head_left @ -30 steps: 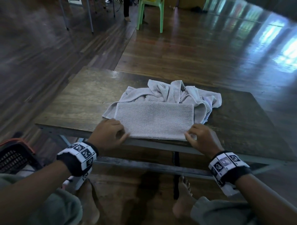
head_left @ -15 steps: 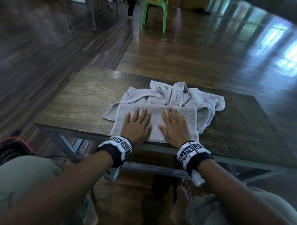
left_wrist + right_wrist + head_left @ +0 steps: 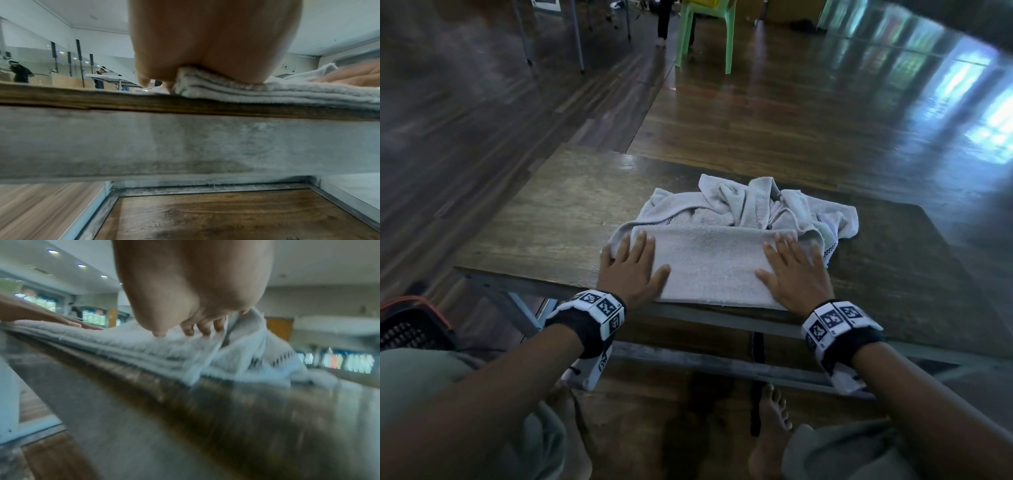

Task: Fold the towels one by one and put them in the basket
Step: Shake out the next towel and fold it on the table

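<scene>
Head view shows both hands flat, fingers straight, on the folded towel [image 3: 714,265] at frame centre. Left hand [image 3: 631,270] presses its left end, right hand [image 3: 792,274] its right end, well apart.

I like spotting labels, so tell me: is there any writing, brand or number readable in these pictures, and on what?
No readable words, brands or numbers.
Left wristband: black-and-white square code patterns, no letters.
Right wristband: the same kind of code patterns, no letters.
Folded towel: plain, no label showing.
Sign at the far wall: too small and cut off to read.
Coloured displays in the right wrist view: too blurred to read.
</scene>
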A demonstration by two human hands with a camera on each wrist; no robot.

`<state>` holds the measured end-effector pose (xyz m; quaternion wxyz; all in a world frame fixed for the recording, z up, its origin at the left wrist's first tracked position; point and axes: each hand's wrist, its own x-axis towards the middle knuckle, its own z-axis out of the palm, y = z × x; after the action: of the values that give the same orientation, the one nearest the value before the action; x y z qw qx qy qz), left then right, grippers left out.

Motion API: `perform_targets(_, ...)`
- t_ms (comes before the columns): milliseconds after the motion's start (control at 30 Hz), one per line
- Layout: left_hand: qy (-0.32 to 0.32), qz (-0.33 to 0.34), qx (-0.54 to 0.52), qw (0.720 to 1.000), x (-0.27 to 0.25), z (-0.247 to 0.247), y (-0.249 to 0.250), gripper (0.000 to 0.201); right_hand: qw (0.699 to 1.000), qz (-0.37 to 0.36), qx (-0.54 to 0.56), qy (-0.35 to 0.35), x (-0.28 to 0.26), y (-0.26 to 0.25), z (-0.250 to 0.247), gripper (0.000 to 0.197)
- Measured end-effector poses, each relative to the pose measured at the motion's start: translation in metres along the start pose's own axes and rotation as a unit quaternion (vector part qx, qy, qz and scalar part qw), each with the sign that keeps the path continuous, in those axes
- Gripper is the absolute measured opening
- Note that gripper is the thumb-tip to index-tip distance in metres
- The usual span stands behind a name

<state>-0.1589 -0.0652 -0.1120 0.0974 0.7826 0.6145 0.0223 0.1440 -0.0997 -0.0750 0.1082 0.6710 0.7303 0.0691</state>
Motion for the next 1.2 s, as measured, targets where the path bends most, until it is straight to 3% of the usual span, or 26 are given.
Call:
perform_targets(100,0.027,-0.043,-0.013,0.999,-0.006,-0.007,-0.013,0.072,0.995,-0.048,-0.073,0.044,0.013,0.005,-0.031,0.056)
perform_targets(167,0.067,-0.061,-0.01,0.996,-0.009,-0.013,-0.016,0.065,0.993,-0.069,-0.075,0.06,0.029,0.0,-0.052,0.042)
perform_targets(300,0.101,-0.095,-0.022,0.99,-0.019,-0.025,-0.015,0.035,0.983,-0.143,-0.034,0.111,0.066,-0.033,-0.082,0.032)
perform_targets(400,0.1,-0.128,-0.068,0.984,-0.031,-0.03,-0.017,0.028,0.978,-0.179,0.011,0.102,0.096,-0.072,-0.093,0.031)
perform_targets(500,0.089,-0.159,-0.12,0.976,-0.043,-0.029,-0.017,0.018,0.978,-0.201,0.047,0.045,0.12,-0.114,-0.096,0.032)
perform_targets(700,0.054,-0.183,-0.182,0.965,-0.055,-0.025,-0.017,0.025,0.973,-0.227,0.007,-0.041,0.153,-0.174,-0.088,0.035)
perform_targets(967,0.018,-0.205,-0.265,0.942,-0.055,-0.022,-0.019,0.029,0.97,-0.216,0.105,-0.044,0.159,-0.187,-0.085,0.027)
perform_targets(1200,0.063,-0.216,-0.41,0.884,-0.058,-0.022,-0.018,0.022,0.96,-0.219,0.17,-0.031,0.15,-0.179,-0.103,0.021)
